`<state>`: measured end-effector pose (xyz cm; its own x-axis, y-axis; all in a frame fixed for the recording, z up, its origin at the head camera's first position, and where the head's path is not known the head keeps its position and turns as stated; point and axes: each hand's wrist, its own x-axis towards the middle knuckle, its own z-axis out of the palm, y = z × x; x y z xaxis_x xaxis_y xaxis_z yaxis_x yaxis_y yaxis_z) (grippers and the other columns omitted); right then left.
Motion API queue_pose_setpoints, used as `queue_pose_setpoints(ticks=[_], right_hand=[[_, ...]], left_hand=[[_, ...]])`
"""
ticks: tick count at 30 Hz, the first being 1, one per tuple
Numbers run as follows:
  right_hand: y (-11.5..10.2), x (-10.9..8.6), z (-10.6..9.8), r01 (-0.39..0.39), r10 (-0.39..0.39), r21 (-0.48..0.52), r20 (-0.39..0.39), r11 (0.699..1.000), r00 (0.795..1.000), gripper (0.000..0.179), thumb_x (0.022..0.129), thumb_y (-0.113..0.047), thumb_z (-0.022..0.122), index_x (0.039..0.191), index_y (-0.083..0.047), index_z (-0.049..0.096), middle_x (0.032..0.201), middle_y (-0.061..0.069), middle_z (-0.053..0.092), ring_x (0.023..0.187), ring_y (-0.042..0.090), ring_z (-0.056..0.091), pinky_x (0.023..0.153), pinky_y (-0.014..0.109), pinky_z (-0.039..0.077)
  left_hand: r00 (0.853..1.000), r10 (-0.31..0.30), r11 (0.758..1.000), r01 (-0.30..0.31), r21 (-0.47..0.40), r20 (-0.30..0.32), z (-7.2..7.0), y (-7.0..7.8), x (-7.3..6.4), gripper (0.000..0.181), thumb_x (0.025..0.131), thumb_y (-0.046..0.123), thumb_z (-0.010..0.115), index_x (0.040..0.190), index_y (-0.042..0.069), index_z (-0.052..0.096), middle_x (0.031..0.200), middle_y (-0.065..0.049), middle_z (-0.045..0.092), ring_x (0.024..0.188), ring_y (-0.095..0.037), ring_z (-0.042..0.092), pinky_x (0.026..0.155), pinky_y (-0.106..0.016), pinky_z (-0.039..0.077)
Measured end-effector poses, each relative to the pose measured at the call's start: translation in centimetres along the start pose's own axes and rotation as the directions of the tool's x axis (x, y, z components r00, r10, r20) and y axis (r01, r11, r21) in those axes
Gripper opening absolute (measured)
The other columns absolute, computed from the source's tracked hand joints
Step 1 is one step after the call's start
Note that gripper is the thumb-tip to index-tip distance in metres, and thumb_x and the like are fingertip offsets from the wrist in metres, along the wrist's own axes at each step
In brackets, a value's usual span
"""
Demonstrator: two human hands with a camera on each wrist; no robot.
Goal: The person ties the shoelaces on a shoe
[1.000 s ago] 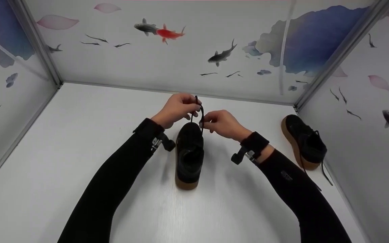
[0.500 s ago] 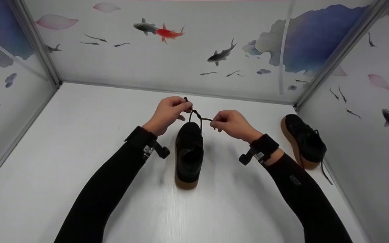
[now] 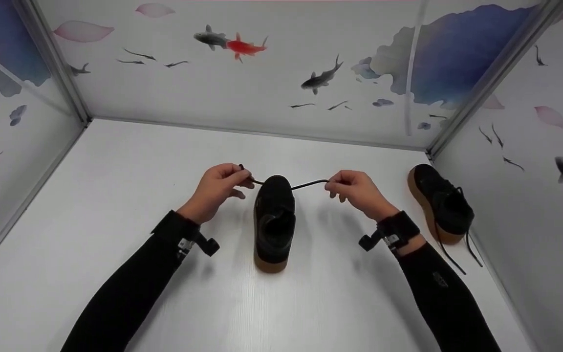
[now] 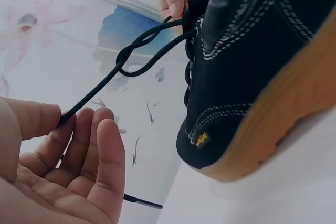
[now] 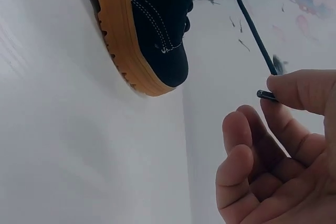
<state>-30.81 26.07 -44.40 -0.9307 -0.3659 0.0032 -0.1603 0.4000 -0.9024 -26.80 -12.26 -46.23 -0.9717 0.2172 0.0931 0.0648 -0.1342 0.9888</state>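
A black shoe (image 3: 272,244) with a tan sole (image 4: 283,114) stands upright in the middle of the white surface, toe pointing away. My left hand (image 3: 217,188), left of the toe, pinches one end of its black shoelace (image 4: 100,86) between thumb and index finger; the tipped end hangs below the palm. On the other side, my right hand (image 3: 359,193) pinches the opposite lace end (image 5: 266,96) near its tip. Both ends stretch outward, and the left wrist view shows them crossed in a loose loop (image 4: 128,59) beside the eyelets.
A second black shoe (image 3: 445,205) stands at the right by the side wall, its untied laces (image 3: 474,252) trailing on the white surface (image 3: 115,195). Panels painted with fish, such as the back wall (image 3: 164,98), enclose the surface on the left, back and right.
Both hands have moved apart and down toward the shoe, left hand leftward, right hand rightward. The crossed lace, earlier held up beyond the toe, is now drawn out sideways low over the shoe.
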Motion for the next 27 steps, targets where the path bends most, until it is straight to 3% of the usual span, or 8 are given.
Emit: queue_pose_setpoints(ticks=[3,6,11,16,18,20,21,27], right_hand=[[0.6,-0.1,-0.1,-0.008,0.007,0.191,0.004,0.981,1.000,0.020,0.107,-0.017,0.077,0.106,0.003,0.075,0.107,0.014,0.073,0.095,0.021,0.069,0.079,0.030,0.057],[0.7,-0.2,0.1,0.009,-0.014,0.409,0.008,0.912,1.000,0.014,0.108,-0.011,0.074,0.102,0.002,0.074,0.114,0.015,0.072,0.101,0.023,0.070,0.081,0.031,0.058],[0.2,-0.2,1.1,0.091,-0.164,0.688,0.041,0.720,0.986,0.024,0.113,0.000,0.051,0.093,0.002,0.066,0.127,0.018,0.075,0.123,0.033,0.071,0.099,0.040,0.058],[-0.8,0.3,2.6,0.120,-0.341,0.858,0.068,0.500,0.938,0.045,0.117,-0.003,0.024,0.097,0.002,0.064,0.133,0.022,0.077,0.138,0.041,0.066,0.120,0.050,0.047],[-1.0,0.4,3.0,0.113,-0.379,0.894,0.067,0.433,0.923,0.050,0.117,-0.005,0.019,0.101,0.001,0.066,0.127,0.022,0.079,0.135,0.042,0.068,0.123,0.052,0.044],[-0.9,0.3,3.1,0.112,-0.394,0.904,0.066,0.412,0.917,0.053,0.118,-0.007,0.017,0.103,0.001,0.067,0.114,0.021,0.080,0.127,0.041,0.072,0.122,0.052,0.045],[-0.7,0.3,3.1,0.115,-0.393,0.900,0.066,0.419,0.917,0.052,0.119,-0.007,0.017,0.102,0.001,0.066,0.106,0.019,0.079,0.121,0.040,0.074,0.120,0.051,0.047],[0.6,-0.4,2.6,0.120,-0.328,0.843,0.070,0.524,0.942,0.046,0.118,-0.006,0.018,0.095,-0.007,0.057,0.081,0.008,0.056,0.090,0.030,0.068,0.095,0.042,0.055]], left_hand=[[1.000,-0.002,1.000,0.002,-0.014,0.018,-0.8,-0.3,-1.0,0.019,0.112,0.018,0.070,0.106,0.000,0.073,0.117,-0.017,0.077,0.107,-0.024,0.076,0.081,-0.034,0.063],[1.000,0.004,0.999,-0.003,-0.039,0.029,-1.3,-0.6,-1.8,0.021,0.114,0.018,0.068,0.111,-0.002,0.073,0.118,-0.016,0.076,0.110,-0.026,0.075,0.083,-0.035,0.063],[0.997,0.055,0.992,-0.049,-0.121,0.052,-1.0,-0.9,-1.9,0.028,0.116,0.023,0.064,0.118,-0.004,0.072,0.124,-0.018,0.074,0.120,-0.030,0.073,0.093,-0.040,0.063],[0.987,0.129,0.955,-0.098,-0.279,0.095,0.4,-1.1,-1.2,0.027,0.120,0.020,0.055,0.116,-0.002,0.070,0.130,-0.022,0.074,0.129,-0.037,0.070,0.109,-0.049,0.057],[0.982,0.148,0.935,-0.100,-0.340,0.117,0.7,-1.2,-1.1,0.027,0.121,0.019,0.052,0.114,-0.001,0.068,0.128,-0.023,0.076,0.129,-0.039,0.071,0.114,-0.053,0.054],[0.977,0.158,0.925,-0.095,-0.369,0.143,0.8,-1.3,-1.1,0.028,0.121,0.019,0.049,0.113,-0.001,0.067,0.126,-0.023,0.077,0.126,-0.039,0.073,0.116,-0.055,0.052],[0.975,0.162,0.922,-0.093,-0.376,0.155,0.8,-1.4,-1.1,0.028,0.122,0.018,0.048,0.112,-0.001,0.066,0.124,-0.023,0.078,0.125,-0.039,0.074,0.116,-0.056,0.052],[0.977,0.126,0.942,-0.064,-0.329,0.171,-0.1,-1.9,-1.3,0.026,0.122,0.019,0.048,0.109,0.000,0.062,0.110,-0.019,0.076,0.118,-0.039,0.077,0.108,-0.051,0.059]])
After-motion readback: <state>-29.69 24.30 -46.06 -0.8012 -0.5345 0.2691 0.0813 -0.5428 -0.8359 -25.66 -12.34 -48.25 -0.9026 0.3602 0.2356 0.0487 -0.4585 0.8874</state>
